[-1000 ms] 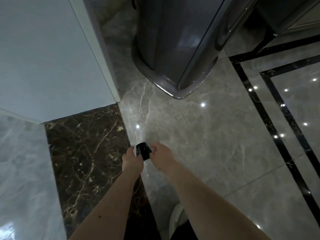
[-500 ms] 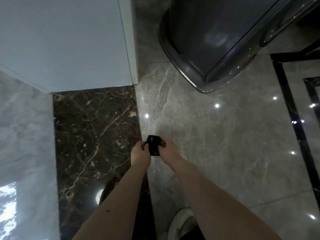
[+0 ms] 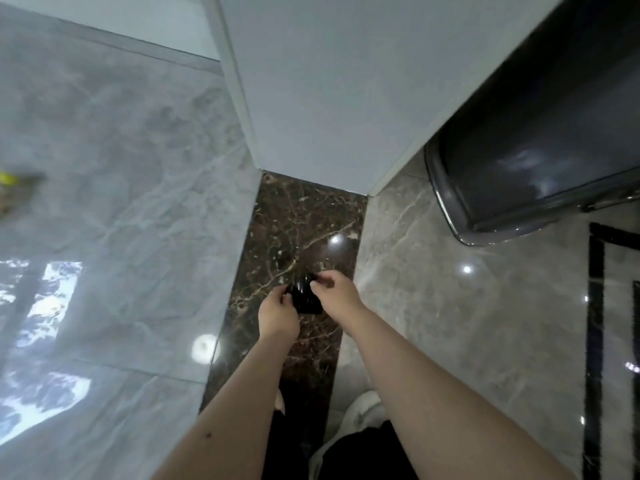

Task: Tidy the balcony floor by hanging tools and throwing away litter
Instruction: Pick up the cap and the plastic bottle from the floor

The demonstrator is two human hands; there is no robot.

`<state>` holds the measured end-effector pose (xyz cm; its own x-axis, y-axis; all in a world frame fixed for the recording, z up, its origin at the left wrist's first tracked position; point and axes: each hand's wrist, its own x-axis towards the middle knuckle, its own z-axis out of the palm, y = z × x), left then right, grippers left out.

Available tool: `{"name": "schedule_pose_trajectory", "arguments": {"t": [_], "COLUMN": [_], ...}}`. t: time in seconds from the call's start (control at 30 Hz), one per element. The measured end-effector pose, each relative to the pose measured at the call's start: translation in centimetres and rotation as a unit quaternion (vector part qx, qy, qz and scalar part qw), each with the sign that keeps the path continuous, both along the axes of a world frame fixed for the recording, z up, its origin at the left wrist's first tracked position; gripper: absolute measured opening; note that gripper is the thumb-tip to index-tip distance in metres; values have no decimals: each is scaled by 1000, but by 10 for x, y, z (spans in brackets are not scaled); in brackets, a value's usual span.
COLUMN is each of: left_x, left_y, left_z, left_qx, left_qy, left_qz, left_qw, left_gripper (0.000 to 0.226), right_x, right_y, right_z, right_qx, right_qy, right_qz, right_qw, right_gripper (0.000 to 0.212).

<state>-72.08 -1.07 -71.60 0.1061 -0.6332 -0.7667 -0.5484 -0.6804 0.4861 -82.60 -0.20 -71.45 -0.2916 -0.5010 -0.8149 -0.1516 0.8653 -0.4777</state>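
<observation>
A small glossy black object (image 3: 304,295) sits between both my hands above the dark brown marble threshold strip (image 3: 304,220). My left hand (image 3: 277,313) grips its left side with curled fingers. My right hand (image 3: 334,289) pinches its upper right edge. What the object is cannot be made out; most of it is covered by my fingers.
A white wall end (image 3: 329,98) stands straight ahead. A dark grey rounded container (image 3: 540,140) stands on the floor at the right. Something blurry and yellow (image 3: 8,178) lies on the pale grey balcony floor at far left. My white shoe (image 3: 360,410) shows below.
The view has swung left, so the wall and grey container shifted right and the balcony floor came into sight. Both hands still hold the black object, now over the brown strip.
</observation>
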Motion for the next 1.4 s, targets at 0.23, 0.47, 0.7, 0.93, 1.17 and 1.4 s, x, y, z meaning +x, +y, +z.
{"name": "schedule_pose_trajectory", "arguments": {"t": [0.23,0.47,0.7,0.93,1.17,1.4], "left_x": [84,175,267,351,400,461], "left_y": [-36,-68,-108,-152,-210,-288], "left_z": [68,115,142,146,135,113], "left_qx": [-20,-29,-48,-65,-79,-76], "left_qy": [41,107,122,102,110,58], "left_qz": [121,289,351,360,379,392], "left_qw": [992,951,927,925,916,915], "left_gripper": [36,30,20,27,29,30], "right_x": [79,166,249,332,386,426], "right_y": [-49,-108,-161,-214,-280,-374], "right_z": [73,132,166,175,156,136], "right_qx": [-14,-44,-53,-74,-104,-123], "right_qy": [-5,-30,-21,-22,-2,27], "right_qz": [117,224,290,306,295,303], "right_qw": [993,973,955,949,950,945], "right_gripper": [39,37,29,25,24,29]}}
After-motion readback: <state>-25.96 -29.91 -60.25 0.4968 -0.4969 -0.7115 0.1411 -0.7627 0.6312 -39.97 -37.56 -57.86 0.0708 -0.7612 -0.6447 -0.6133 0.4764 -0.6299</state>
